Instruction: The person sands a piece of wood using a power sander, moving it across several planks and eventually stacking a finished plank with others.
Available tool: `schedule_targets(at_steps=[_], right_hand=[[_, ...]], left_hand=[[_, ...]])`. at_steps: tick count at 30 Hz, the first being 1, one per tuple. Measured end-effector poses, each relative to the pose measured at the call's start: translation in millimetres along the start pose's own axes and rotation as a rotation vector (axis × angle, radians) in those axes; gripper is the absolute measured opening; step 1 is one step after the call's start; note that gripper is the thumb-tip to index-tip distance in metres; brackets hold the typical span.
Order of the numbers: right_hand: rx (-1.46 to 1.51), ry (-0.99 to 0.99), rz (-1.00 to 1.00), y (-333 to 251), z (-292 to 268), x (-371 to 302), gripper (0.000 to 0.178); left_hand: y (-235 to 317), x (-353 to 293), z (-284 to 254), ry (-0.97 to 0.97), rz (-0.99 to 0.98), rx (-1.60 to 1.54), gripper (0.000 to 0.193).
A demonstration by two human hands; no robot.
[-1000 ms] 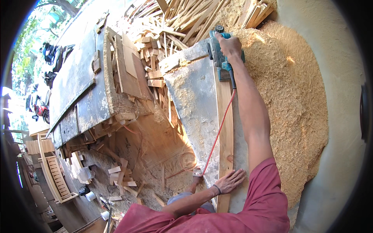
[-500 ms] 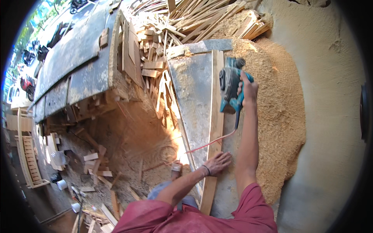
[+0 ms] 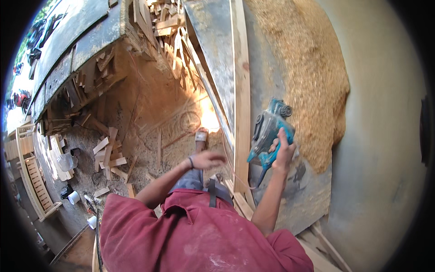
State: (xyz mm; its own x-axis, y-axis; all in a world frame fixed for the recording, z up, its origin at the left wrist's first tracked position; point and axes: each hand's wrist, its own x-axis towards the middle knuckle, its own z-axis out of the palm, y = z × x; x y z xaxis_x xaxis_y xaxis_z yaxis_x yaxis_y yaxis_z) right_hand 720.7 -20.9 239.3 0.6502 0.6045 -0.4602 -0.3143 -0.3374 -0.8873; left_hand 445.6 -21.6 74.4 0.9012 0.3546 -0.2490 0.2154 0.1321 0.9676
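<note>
My right hand point(image 3: 284, 153) is wrapped round the handle of a teal and grey electric hand planer point(image 3: 269, 129), to the right of a long pale wooden plank point(image 3: 241, 90). The planer is tilted; whether its sole touches the bench cannot be told. From its rear a dark cord point(image 3: 261, 178) runs down and joins a thin pinkish cable crossing the plank. Lengthwise on the grey workbench point(image 3: 215, 50) lies the plank. My left hand point(image 3: 208, 160), a dark band at its wrist, hangs left of the plank, holding nothing, its fingers loosely stretched out.
Wood shavings point(image 3: 312, 77) heap along the bench's right side, by a plaster wall point(image 3: 376, 136). At left stands another worn table point(image 3: 86, 41) with wood offcuts under it. Loose wood blocks point(image 3: 108, 152) litter the dusty floor. A slatted wooden frame point(image 3: 36, 177) stands far left.
The planer has come back toward me in my right hand, from the plank's far part. My left hand has lifted off the plank and moved left. The view has shifted nearer my body.
</note>
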Motion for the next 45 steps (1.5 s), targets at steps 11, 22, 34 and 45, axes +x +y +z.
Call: schedule_targets(at_steps=[11, 22, 34, 45], right_hand=[[-0.413, -0.102, -0.107, 193, -164, -199, 0.03], [-0.597, -0.212, -0.185, 210, -182, -248, 0.029], [-0.621, -0.211, -0.212, 208, -159, -214, 0.032], [-0.657, -0.215, -0.214, 177, -122, -182, 0.034]], left_hand=[[3, 94, -25, 0.552, 0.082, 1.057, 0.062], [19, 133, -46, 0.461, -0.02, 1.347, 0.062], [49, 143, -55, 0.369, -0.153, 1.373, 0.046], [64, 149, -59, 0.356, -0.166, 1.309, 0.042]])
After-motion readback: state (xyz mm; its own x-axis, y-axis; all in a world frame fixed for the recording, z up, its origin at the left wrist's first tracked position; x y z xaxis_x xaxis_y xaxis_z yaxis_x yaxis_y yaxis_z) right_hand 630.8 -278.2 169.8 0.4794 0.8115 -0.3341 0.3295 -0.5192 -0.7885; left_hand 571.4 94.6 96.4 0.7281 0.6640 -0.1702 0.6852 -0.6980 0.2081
